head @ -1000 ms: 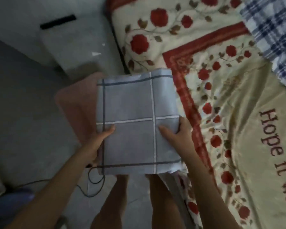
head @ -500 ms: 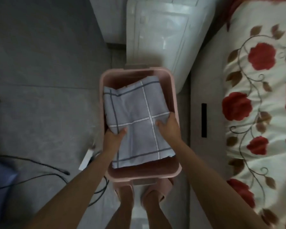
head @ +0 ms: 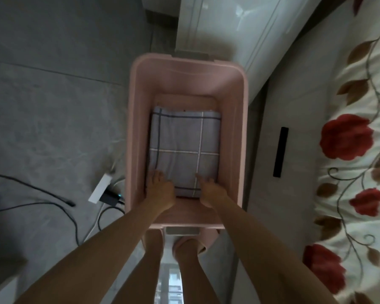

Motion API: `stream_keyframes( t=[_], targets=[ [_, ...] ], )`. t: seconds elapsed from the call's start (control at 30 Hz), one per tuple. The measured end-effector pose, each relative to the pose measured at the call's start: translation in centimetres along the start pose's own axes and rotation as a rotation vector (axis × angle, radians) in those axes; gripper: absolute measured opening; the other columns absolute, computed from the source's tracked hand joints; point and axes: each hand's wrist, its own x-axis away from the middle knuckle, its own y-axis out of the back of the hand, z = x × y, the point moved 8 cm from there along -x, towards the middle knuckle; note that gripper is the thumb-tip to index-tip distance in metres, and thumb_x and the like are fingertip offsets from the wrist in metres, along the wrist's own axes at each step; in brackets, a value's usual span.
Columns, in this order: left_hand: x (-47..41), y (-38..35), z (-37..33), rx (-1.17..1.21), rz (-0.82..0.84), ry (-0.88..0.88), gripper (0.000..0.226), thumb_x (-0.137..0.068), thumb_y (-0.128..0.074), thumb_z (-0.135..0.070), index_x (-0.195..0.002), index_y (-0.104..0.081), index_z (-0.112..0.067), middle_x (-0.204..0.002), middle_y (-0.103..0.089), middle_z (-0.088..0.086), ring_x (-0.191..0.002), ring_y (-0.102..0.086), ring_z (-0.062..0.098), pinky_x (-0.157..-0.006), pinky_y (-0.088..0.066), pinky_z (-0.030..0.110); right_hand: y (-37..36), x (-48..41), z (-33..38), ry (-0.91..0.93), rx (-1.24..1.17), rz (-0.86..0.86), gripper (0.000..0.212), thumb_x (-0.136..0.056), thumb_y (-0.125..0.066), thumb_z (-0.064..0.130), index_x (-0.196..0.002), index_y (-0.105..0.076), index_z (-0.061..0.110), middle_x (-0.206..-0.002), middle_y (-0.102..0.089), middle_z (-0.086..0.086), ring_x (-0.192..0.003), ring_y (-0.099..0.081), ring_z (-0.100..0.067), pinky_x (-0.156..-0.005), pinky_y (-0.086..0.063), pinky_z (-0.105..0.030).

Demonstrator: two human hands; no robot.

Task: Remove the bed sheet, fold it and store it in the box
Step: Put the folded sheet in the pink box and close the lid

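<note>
Bed (head: 349, 88) at 3 o'clock. Pink box (head: 132, 128) centre, on floor (head: 53, 110). Folded bed sheet (head: 180, 139) flat on its bottom. Left hand (head: 160, 190) flat, pressing 7 o'clock corner; right hand (head: 212, 191) on 5 o'clock corner, grip unclear. Best: level corners, lift hands straight out, folds undisturbed.

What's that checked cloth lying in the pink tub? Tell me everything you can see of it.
It is a folded sheet of soft grey-blue fabric crossed by thin dark and white lines. It lies flat, slightly creased, on the bottom of the pink box, covering most of its floor. The left hand rests on its near left corner; the right hand touches its near right corner.
</note>
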Motion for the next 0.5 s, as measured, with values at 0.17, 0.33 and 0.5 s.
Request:
stream_keyframes(
  t=[0.17, 0.33, 0.5],
  targets=[
    [4.0, 7.8, 2.4, 0.226, -0.704, -0.054, 0.072, -0.068, -0.063, 0.003, -0.137, -0.045, -0.011, -0.146, -0.023, 0.022, -0.133, -0.02, 0.042, -0.109, -0.022, 0.054, 7.8, 3.4, 1.0, 0.213, -0.079, -0.541, 0.058, -0.082, -0.052, -0.002, -0.136, -0.044, 0.015, -0.131, -0.047, -0.009, -0.106, -0.056, -0.031, -0.078, -0.048, -0.036],
    [1.3, 11.8, 8.3, 0.723, -0.499, 0.377, 0.087, -0.089, -0.057, -0.012, -0.149, 0.005, -0.004, -0.153, 0.0, 0.029, -0.132, -0.025, 0.051, -0.103, -0.032, 0.054, 21.8, 5.3, -0.2, 0.335, -0.002, -0.962, 0.061, -0.071, -0.042, 0.016, -0.131, -0.047, 0.006, -0.129, -0.049, -0.019, -0.112, -0.051, -0.038, -0.088, -0.047, -0.041],
    [-1.8, 14.5, 6.7, 0.691, -0.279, 0.513, 0.081, -0.093, -0.047, -0.011, -0.147, 0.013, -0.006, -0.151, -0.005, 0.027, -0.131, -0.023, 0.051, -0.104, -0.029, 0.061, 37.7, 4.8, -4.6, 0.046, -0.115, -1.005, 0.084, -0.077, -0.051, 0.002, -0.15, -0.013, 0.017, -0.158, -0.006, -0.008, -0.145, -0.007, -0.03, -0.117, -0.017, -0.045]
  ],
)
